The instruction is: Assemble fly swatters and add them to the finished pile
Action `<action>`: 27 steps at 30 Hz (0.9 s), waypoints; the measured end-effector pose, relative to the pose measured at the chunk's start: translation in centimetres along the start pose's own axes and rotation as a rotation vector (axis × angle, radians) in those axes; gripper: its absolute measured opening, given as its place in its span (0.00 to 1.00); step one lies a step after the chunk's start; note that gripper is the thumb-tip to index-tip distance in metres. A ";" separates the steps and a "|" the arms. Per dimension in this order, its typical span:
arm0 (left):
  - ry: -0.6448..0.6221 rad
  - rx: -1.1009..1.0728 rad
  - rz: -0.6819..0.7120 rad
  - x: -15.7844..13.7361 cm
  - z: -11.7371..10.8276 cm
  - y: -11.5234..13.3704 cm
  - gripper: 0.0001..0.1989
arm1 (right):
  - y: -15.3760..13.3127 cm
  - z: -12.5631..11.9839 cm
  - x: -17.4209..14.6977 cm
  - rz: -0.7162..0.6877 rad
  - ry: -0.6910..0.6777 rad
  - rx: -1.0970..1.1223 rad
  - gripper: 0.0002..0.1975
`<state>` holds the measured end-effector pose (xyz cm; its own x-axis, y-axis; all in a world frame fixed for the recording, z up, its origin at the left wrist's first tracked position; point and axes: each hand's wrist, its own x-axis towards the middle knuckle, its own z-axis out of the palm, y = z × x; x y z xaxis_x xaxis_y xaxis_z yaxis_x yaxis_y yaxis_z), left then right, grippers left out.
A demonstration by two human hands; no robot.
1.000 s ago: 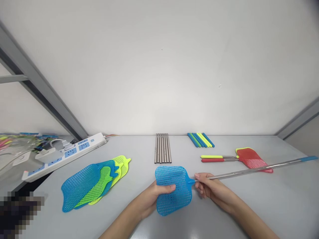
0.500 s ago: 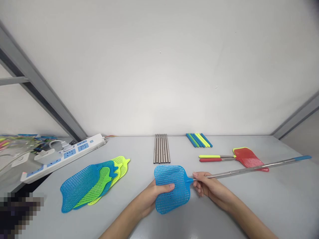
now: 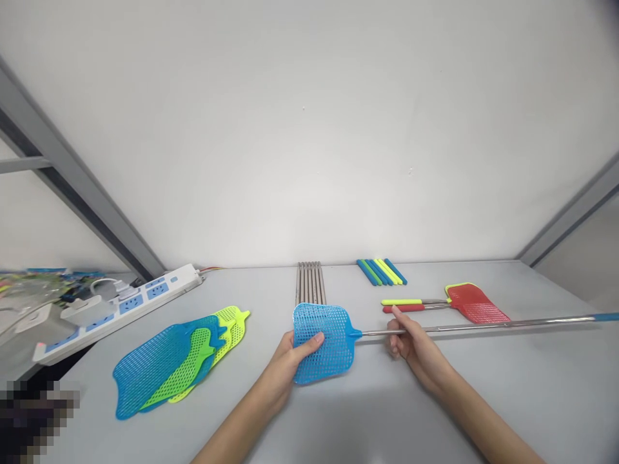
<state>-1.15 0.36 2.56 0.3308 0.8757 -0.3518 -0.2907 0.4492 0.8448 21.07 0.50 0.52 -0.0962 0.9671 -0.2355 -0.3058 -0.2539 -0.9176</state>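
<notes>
A blue fly swatter (image 3: 323, 345) is held level in front of me, its telescopic metal rod drawn out long to the right with a blue grip at the far end. My left hand (image 3: 294, 361) pinches the mesh head, thumb on top and fingers hidden beneath. Around the rod, a short way from the head's neck, my right hand (image 3: 413, 345) is loosely closed; one finger points up above the rod and the others curl below it. Behind the rod lie a red swatter (image 3: 476, 304) and a yellow-gripped one (image 3: 401, 301) mostly under it.
Blue, green and yellow mesh swatter heads (image 3: 159, 364) lie overlapped on the left. Several metal rods (image 3: 311, 282) stand in a row near the wall, with several coloured grips (image 3: 382, 272) to their right. A white power strip (image 3: 130, 303) with plugs runs along the left edge.
The swatter's head has moved up and slightly left. My right hand has slid along the rod away from the head, and more metal shows between neck and hand.
</notes>
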 end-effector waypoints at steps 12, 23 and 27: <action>0.120 0.176 -0.002 -0.6 0.6 0.5 0.18 | 0.2 0.3 -0.2 0.067 -0.224 -0.030 0.25; 0.042 0.093 -0.041 -0.8 0.7 0.7 0.19 | 0.2 0.3 -0.3 0.020 -0.243 -0.034 0.24; 0.076 0.102 -0.033 -1.0 0.9 0.9 0.19 | -0.2 0.4 -0.3 -0.010 -0.192 -0.088 0.24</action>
<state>-0.91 -0.26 3.99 0.2688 0.8734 -0.4060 -0.1869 0.4608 0.8676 20.81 0.24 0.88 -0.2747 0.9467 -0.1682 -0.2245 -0.2333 -0.9461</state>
